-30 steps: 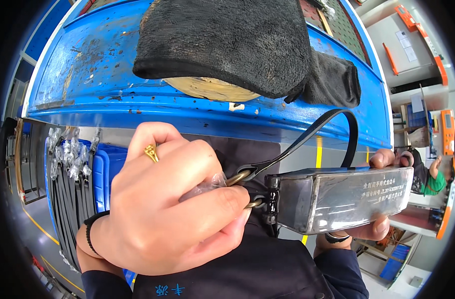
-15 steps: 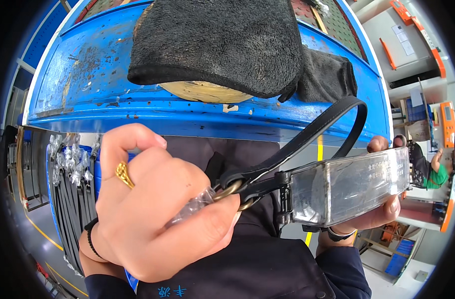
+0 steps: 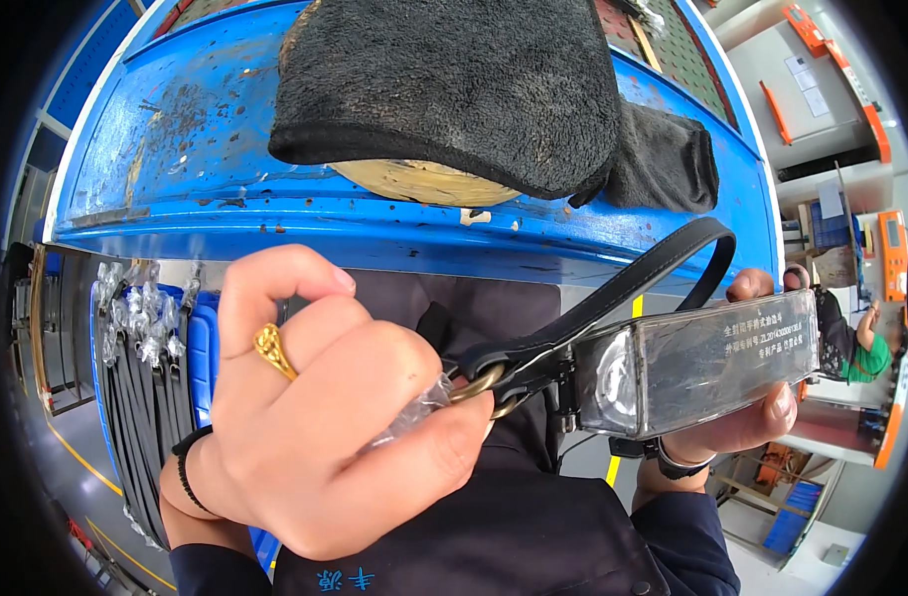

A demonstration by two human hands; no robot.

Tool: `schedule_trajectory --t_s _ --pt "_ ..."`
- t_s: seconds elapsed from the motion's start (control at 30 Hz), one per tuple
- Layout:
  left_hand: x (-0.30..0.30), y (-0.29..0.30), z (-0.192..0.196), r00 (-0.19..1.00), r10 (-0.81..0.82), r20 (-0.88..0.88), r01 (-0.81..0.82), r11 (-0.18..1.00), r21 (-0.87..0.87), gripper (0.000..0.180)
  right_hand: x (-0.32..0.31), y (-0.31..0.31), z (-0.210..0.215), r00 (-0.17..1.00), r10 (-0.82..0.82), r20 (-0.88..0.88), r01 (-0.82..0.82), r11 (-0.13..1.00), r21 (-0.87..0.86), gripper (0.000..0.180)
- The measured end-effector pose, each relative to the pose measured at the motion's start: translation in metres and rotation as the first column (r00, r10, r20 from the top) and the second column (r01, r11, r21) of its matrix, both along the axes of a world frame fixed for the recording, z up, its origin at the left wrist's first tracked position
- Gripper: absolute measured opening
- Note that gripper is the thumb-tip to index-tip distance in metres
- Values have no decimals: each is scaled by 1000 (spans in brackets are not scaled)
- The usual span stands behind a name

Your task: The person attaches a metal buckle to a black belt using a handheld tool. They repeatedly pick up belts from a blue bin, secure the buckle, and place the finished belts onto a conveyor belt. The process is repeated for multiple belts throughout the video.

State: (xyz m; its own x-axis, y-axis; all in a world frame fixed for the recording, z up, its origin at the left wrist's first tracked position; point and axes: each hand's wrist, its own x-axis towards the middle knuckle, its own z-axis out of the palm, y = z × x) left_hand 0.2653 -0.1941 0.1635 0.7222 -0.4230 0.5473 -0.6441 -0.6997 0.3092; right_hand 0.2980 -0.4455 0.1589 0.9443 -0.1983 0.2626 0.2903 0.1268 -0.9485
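Note:
My left hand, a gold ring on one finger, is closed around the end of a black leather strap. That end carries brass-coloured metal rings and a wrap of clear plastic film; the fingers hide the rest of it. From there the strap loops up and over to the right. A clear rectangular plastic box with a dark fitting at its left end is gripped by my right hand, thumb below and fingertips over the top. The strap passes close by this fitting; whether they touch, I cannot tell.
Ahead stands a blue workbench with worn paint. On it a black cloth covers a round yellowish block. Several black straps with plastic-wrapped ends hang at the left. A person in green is at far right.
The clear box has turned slightly, so its printed side faces me more. My left hand has shifted a little to the right with the strap end still in its grip.

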Motion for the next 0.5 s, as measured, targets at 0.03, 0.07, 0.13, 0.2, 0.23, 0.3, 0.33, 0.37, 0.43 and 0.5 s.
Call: schedule_trajectory --t_s 0.03,0.07,0.13,0.2,0.23,0.3,0.33,0.37,0.43,0.5 --pt "0 1 0 1000 8 -10 -8 1000 -8 24 -1 -4 1 1000 3 10 -4 1000 14 87" --pt "-1 2 0 1000 15 -19 -16 1000 -17 24 -1 -10 1 1000 8 19 -8 1000 28 86" --pt "-3 6 -1 999 31 -19 -32 998 -56 24 1 -28 6 979 147 145 -181 947 264 80" --pt "-4 11 -2 999 32 -30 -34 995 -90 24 11 -56 19 936 291 196 -348 845 407 70" --pt "-4 13 -3 999 34 -31 -37 994 -103 24 21 -47 21 816 472 334 -577 637 511 57" --pt "-7 20 -6 998 50 -35 -55 988 -144 20 36 -53 27 786 455 420 -618 603 504 65" --pt "-8 25 -8 998 52 -33 -57 984 -167 19 44 -54 30 849 363 384 -526 647 552 59" --pt "-10 30 -8 996 79 -29 -83 974 -211 20 52 -56 34 901 265 344 -427 683 592 54" --pt "-25 46 -9 987 159 -24 -159 944 -290 22 79 -49 32 918 260 298 -385 766 515 41" --pt "-39 58 -17 950 309 -44 -299 859 -416 28 99 -36 30 843 431 322 -538 663 521 35"
